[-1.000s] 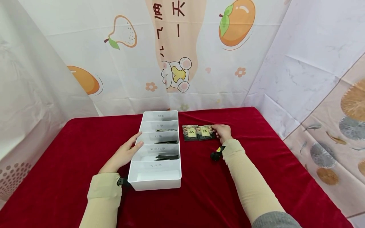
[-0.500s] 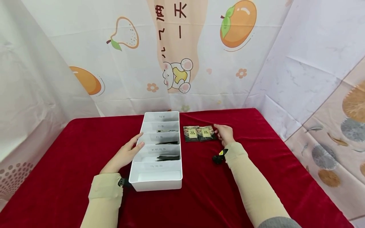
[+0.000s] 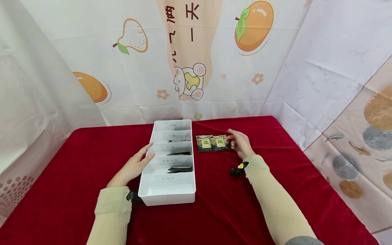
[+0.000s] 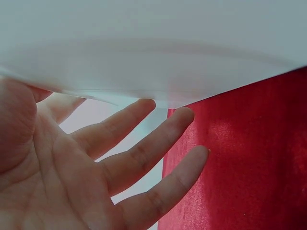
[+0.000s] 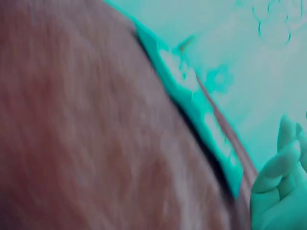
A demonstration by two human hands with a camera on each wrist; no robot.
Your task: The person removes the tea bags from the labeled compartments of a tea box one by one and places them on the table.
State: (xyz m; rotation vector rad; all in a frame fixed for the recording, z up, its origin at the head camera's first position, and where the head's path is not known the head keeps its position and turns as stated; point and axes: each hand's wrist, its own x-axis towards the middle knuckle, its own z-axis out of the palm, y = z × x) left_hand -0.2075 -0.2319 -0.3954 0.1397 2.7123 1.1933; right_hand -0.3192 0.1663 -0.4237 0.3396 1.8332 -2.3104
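A long white divided box (image 3: pixel 166 200) with Chinese tea labels in its compartments stands on the red cloth. My left hand (image 3: pixel 132 167) rests along its left wall, thumb and finger at the rim; in the left wrist view the other fingers (image 4: pixel 158 148) spread loosely beside the wall. Right of the box lie two dark sachets with yellow labels, the left sachet (image 3: pixel 204 143) and the right sachet (image 3: pixel 220 143), edge to edge. My right hand (image 3: pixel 241 143) hovers at the right sachet's right edge, fingers loosely extended and holding nothing; whether a fingertip touches it I cannot tell.
Dark flat sachets (image 3: pixel 180 169) lie in some compartments of the box; the nearest and farthest show none. The red tablecloth (image 3: pixel 220 211) reaches back to a printed curtain (image 3: pixel 137 85). A black wrist camera (image 3: pixel 236 171) hangs under my right wrist.
My right hand's fingers have come away from the right sachet's edge and spread, and the hand has shifted slightly right. The box, sachets and left hand keep their places.
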